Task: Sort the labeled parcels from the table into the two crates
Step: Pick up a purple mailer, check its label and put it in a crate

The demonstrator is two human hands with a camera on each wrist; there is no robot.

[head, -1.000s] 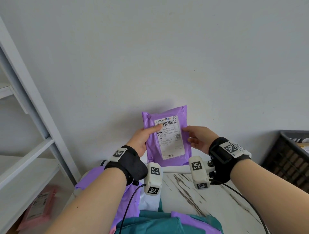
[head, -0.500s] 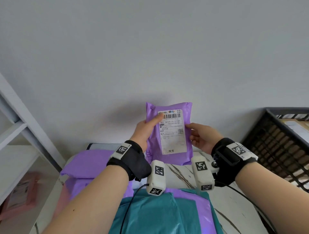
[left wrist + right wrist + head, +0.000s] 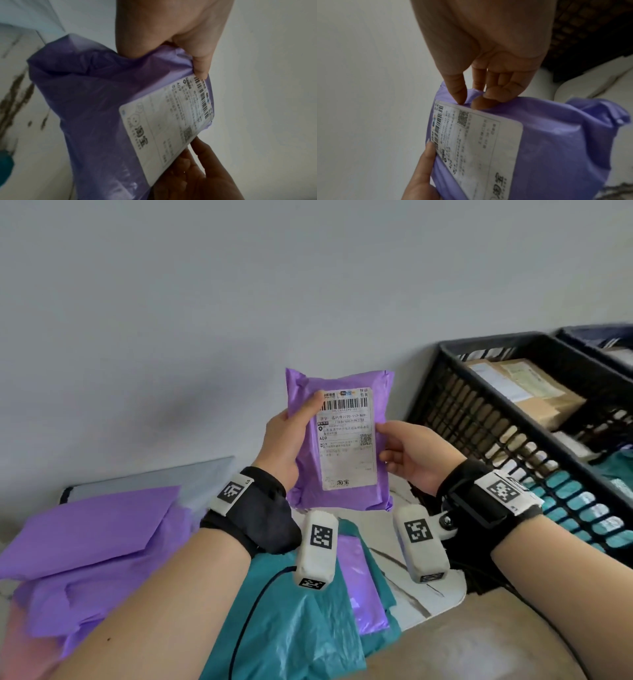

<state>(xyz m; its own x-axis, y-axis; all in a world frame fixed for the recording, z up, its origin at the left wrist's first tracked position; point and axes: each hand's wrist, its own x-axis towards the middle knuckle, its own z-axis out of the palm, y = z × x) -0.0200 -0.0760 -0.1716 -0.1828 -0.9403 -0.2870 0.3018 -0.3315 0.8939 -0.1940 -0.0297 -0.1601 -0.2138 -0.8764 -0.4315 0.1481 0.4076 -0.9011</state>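
Observation:
I hold a small purple parcel [image 3: 342, 409] upright in the air above the table, its white label [image 3: 346, 440] facing me. My left hand [image 3: 291, 436] grips its left edge, thumb lying on the label's top corner. My right hand [image 3: 400, 450] pinches the right edge between thumb and curled fingers. In the left wrist view the purple parcel [image 3: 89, 102] fills the middle under my left hand [image 3: 197, 56]. The right wrist view shows the purple parcel [image 3: 556, 142] below my right hand [image 3: 471, 97]. A black crate [image 3: 479, 419] stands to the right, with a second crate [image 3: 596, 337] behind it.
Purple [image 3: 89, 546] and teal mailers [image 3: 284, 621] lie piled on the marble table [image 3: 428, 597] beneath my arms. A grey mailer [image 3: 154, 477] leans at the wall. The near crate holds a cardboard box [image 3: 520, 392] and teal bags [image 3: 616, 470]. The pale wall is close behind.
My view has swung right and down, bringing the crates into sight and losing the white shelf. Both hands still hold the purple parcel the same way, now closer to the near crate.

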